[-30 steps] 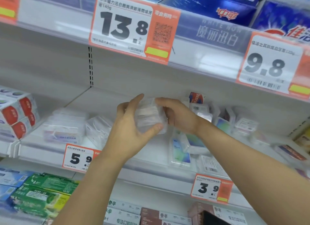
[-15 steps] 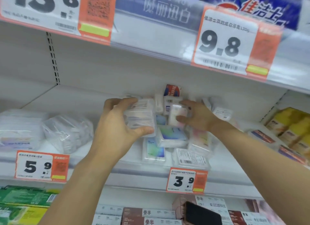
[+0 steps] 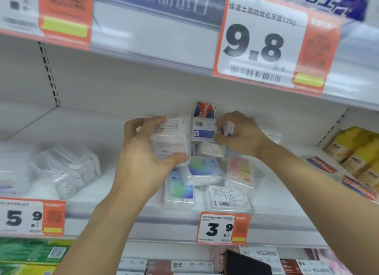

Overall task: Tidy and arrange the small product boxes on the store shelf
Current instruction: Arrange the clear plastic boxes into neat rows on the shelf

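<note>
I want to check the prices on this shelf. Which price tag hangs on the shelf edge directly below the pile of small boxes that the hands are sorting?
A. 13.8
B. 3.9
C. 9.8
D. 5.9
B: the 3.9 tag sits on the shelf edge just under the small boxes; the 5.9 tag is far to the left, and the 9.8 tag is on the shelf above.

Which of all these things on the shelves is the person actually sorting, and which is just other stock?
In the job:
- stack of clear boxes gripped by left hand
- small box pinched by right hand
- jumbled boxes

Just there:
- wrapped packs
- yellow boxes
- price tags
</note>
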The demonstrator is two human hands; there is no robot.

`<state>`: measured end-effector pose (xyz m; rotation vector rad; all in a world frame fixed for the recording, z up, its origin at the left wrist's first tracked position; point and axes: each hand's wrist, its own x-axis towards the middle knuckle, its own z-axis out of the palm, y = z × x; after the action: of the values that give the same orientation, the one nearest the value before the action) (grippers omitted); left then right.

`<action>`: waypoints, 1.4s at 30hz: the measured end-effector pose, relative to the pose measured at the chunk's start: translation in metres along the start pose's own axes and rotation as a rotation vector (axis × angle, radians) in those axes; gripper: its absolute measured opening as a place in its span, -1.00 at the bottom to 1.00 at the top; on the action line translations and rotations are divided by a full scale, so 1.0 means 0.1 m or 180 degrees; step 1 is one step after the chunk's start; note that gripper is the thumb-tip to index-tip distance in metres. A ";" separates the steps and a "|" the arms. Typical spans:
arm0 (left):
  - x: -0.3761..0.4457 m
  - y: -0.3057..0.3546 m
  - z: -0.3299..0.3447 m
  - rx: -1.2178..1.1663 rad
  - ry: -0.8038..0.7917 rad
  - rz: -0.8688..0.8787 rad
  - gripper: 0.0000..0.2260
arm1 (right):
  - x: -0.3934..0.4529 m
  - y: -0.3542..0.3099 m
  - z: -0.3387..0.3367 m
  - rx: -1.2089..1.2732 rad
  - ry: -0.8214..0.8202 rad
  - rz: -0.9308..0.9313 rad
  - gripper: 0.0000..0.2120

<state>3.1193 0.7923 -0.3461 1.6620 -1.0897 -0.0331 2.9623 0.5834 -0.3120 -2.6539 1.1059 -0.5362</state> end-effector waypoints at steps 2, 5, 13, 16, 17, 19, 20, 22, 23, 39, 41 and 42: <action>0.00 -0.02 -0.01 0.0015 0.0021 -0.0008 -0.29 | 0.13 -0.08 0.00 -0.0405 -0.0524 0.0302 -0.42; 0.01 -0.03 -0.05 0.0025 0.0092 -0.0024 -0.24 | 0.19 -0.16 -0.03 -0.0753 -0.1211 0.0450 -0.52; 0.01 -0.09 -0.21 0.0040 0.0008 0.0254 -0.28 | 0.10 -0.37 0.01 0.0641 -0.0050 -0.0059 -0.74; 0.00 -0.11 -0.29 -0.0071 0.0034 0.0282 -0.28 | -0.19 -0.77 -0.06 0.1916 -0.0565 -0.0264 -0.63; 0.00 -0.12 -0.31 -0.0087 0.0038 0.0298 -0.27 | -0.29 -0.92 -0.07 0.2083 -0.1033 -0.0208 -0.50; 0.00 -0.15 -0.33 -0.0111 -0.0020 0.0338 -0.26 | -0.41 -1.12 0.01 0.2303 -0.1524 -0.0159 -0.36; -0.01 -0.15 -0.34 -0.0115 -0.0071 0.0348 -0.26 | -0.42 -1.19 0.09 0.2424 -0.1446 -0.0159 -0.35; -0.04 -0.17 -0.40 0.0131 -0.0102 0.0370 -0.26 | -0.38 -1.34 0.22 0.2536 -0.1033 -0.0058 -0.45; -0.05 -0.20 -0.45 0.0461 -0.0039 0.0390 -0.23 | -0.34 -1.42 0.28 0.2543 -0.0818 0.0026 -0.50; -0.19 -0.80 -1.10 0.2643 -0.0374 -0.0848 -0.30 | 0.30 -1.73 0.94 0.1729 -0.0870 -0.0452 -0.71; -0.18 -0.74 -1.05 0.2385 -0.0180 -0.0749 -0.28 | 0.45 -1.33 0.69 0.1001 0.0043 -0.0396 -0.80; -0.16 -0.69 -1.01 0.2226 -0.0057 -0.0612 -0.30 | 0.53 -1.12 0.54 0.0542 0.0257 -0.0237 -0.76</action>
<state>3.2059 0.8779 -0.3669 2.3908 -1.0083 0.2343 3.0902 0.6266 -0.3111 -2.5531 0.9396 -0.7238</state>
